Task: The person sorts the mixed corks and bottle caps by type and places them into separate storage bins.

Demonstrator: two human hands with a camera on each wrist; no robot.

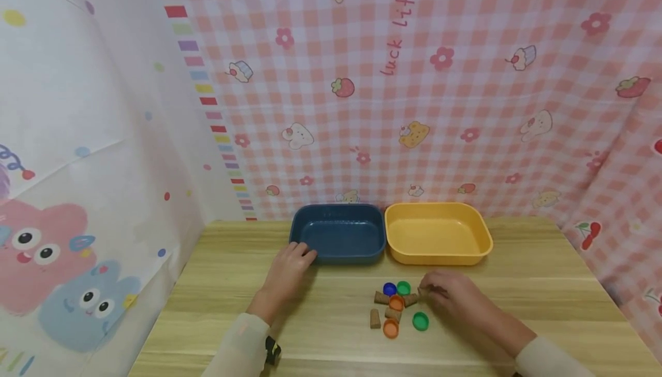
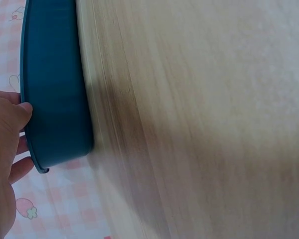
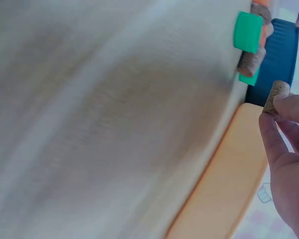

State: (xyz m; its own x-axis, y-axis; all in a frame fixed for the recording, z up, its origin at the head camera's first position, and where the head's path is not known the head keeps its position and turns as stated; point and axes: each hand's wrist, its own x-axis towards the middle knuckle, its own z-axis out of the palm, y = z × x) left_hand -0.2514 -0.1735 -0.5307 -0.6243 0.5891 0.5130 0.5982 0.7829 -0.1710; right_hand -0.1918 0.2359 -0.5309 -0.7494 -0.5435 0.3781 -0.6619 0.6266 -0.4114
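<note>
Between thumb and fingers, my right hand (image 1: 457,296) pinches a cork (image 3: 276,97), just right of a loose group of corks and bottle caps on the table. The group has several corks, one of them an upright-lying cork (image 1: 374,319), plus a blue cap (image 1: 390,289), two green caps (image 1: 420,321) and two orange caps (image 1: 391,328). At the dark blue tray (image 2: 57,84), my left hand (image 1: 288,265) grips the near left corner of the rim, thumb on the outer wall and fingers on the other side.
A yellow tray (image 1: 439,258) stands right beside the blue one at the back of the wooden table (image 1: 217,296). Behind them hangs a pink checked cloth (image 1: 310,101). A small black object (image 1: 272,350) shows by the left sleeve.
</note>
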